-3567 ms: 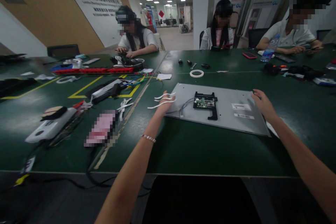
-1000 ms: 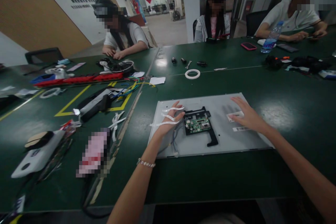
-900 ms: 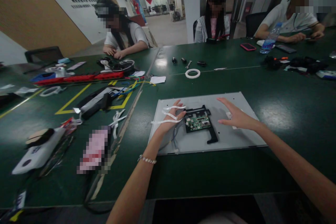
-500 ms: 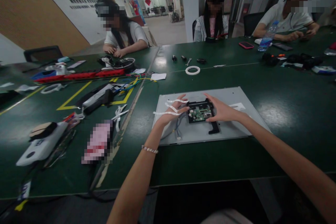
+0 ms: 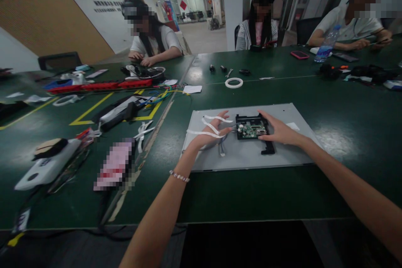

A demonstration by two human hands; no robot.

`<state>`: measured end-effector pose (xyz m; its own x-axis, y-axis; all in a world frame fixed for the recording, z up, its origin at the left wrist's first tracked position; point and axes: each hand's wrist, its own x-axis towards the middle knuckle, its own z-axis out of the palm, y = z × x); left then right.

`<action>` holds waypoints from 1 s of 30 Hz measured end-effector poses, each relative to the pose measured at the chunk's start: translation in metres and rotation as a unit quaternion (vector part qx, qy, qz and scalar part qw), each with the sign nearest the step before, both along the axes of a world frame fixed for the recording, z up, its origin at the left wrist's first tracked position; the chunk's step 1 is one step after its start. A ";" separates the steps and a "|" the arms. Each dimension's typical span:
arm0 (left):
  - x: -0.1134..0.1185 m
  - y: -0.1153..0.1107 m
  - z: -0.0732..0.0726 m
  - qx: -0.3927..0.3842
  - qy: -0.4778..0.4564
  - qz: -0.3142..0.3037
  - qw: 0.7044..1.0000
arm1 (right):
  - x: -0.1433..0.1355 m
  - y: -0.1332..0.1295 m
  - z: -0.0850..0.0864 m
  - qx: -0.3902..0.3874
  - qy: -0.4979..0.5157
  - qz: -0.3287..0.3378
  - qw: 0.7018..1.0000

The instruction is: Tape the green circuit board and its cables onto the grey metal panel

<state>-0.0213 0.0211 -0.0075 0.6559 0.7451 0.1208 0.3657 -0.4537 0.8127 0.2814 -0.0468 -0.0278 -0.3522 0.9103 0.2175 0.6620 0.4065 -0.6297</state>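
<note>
The right grip (image 5: 280, 131) grasps a black plastic frame (image 5: 268, 150) with green circuit board (image 5: 251, 131), over a flat grey metal panel (image 5: 248, 157).
Left grip (image 5: 202, 139): I cannot tell; sliding the frame away could strain thin grey cables (image 5: 221, 147).

Room runs between tape roll (image 5: 234, 86) and grey panel (image 5: 245, 157), whose middle the black bracket (image 5: 248, 119) obstructs.

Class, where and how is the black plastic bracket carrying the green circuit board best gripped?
The right end of the black plastic bracket, coming from the right, where the right hand is, spanning its near and far edges. The green circuit board fills its middle and grey cables leave its left side, so the right end seems freer.
</note>
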 end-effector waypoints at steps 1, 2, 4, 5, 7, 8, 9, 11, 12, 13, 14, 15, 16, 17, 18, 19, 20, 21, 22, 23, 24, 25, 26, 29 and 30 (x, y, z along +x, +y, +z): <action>0.004 -0.004 0.002 0.008 0.003 -0.007 1.000 | 0.000 0.000 0.000 0.002 -0.002 0.001 1.000; 0.008 -0.008 0.003 0.016 0.007 -0.015 1.000 | 0.000 -0.001 -0.001 0.003 -0.004 0.000 1.000; 0.015 -0.014 0.004 0.037 0.011 -0.025 0.999 | 0.000 -0.001 -0.002 0.003 -0.008 -0.006 1.000; 0.018 -0.016 0.004 0.046 0.014 -0.029 0.998 | 0.000 -0.002 -0.002 0.005 -0.010 -0.007 1.000; 0.021 -0.019 0.003 0.054 0.022 -0.036 0.998 | 0.000 -0.002 -0.002 0.005 -0.014 -0.002 1.000; 0.021 -0.019 0.003 0.056 0.024 -0.042 0.997 | 0.001 -0.002 -0.002 0.005 -0.016 0.002 1.000; 0.021 -0.019 0.002 0.056 0.024 -0.046 0.997 | 0.001 -0.002 -0.001 0.003 -0.018 0.007 1.000; 0.021 -0.018 0.001 0.054 0.020 -0.052 0.997 | 0.000 -0.003 0.001 -0.001 -0.024 0.013 1.000; 0.021 -0.018 0.001 0.051 0.020 -0.053 0.997 | 0.000 -0.003 0.001 -0.003 -0.026 0.015 1.000; 0.020 -0.019 0.002 0.048 0.020 -0.053 0.997 | 0.000 -0.003 0.002 -0.004 -0.028 0.015 0.999; 0.020 -0.019 0.002 0.043 0.021 -0.053 0.997 | -0.001 -0.003 0.003 -0.005 -0.028 0.015 0.999; 0.020 -0.020 0.003 0.039 0.023 -0.053 0.998 | -0.001 -0.004 0.003 -0.005 -0.029 0.014 0.999; 0.020 -0.021 0.004 0.037 0.025 -0.054 0.998 | -0.002 -0.004 0.003 -0.006 -0.029 0.014 0.999; 0.020 -0.021 0.005 0.035 0.027 -0.054 0.998 | -0.003 -0.004 0.003 -0.006 -0.029 0.013 0.999; 0.020 -0.022 0.006 0.036 0.030 -0.053 0.997 | -0.003 -0.004 0.003 -0.005 -0.028 0.013 1.000; 0.021 -0.022 0.006 0.040 0.035 -0.052 0.997 | -0.003 -0.004 0.002 -0.006 -0.027 0.014 1.000; 0.021 -0.022 0.005 0.045 0.042 -0.049 0.997 | -0.003 -0.004 0.002 -0.007 -0.027 0.014 1.000; 0.021 -0.022 0.004 0.054 0.048 -0.047 0.996 | -0.003 -0.005 0.002 -0.008 -0.028 0.015 0.999; 0.021 -0.022 0.003 0.066 0.053 -0.045 0.995 | -0.002 -0.005 0.002 -0.010 -0.031 0.015 0.999; 0.022 -0.022 0.002 0.081 0.055 -0.043 0.994 | -0.002 -0.005 0.002 -0.010 -0.034 0.014 0.999; 0.022 -0.022 0.001 0.099 0.058 -0.043 0.993 | -0.001 -0.005 0.003 -0.008 -0.037 0.013 0.999; 0.023 -0.023 0.001 0.118 0.061 -0.042 0.990 | -0.001 -0.005 0.004 0.000 -0.037 0.008 0.999; 0.024 -0.025 0.001 0.138 0.065 -0.040 0.987 | -0.002 -0.005 0.006 0.015 -0.034 0.000 0.999; 0.030 -0.030 0.004 0.196 0.084 -0.025 0.977 | -0.010 -0.007 0.014 0.090 0.009 -0.035 0.995; 0.031 -0.031 0.006 0.214 0.088 -0.022 0.973 | -0.016 -0.009 0.017 0.114 0.038 -0.047 0.992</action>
<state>0.0102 -0.0104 -0.0014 0.7251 0.6217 0.2961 0.4549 -0.7553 0.4718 0.2657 -0.0553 -0.0104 -0.2436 0.8627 0.4432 0.6576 0.4828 -0.5783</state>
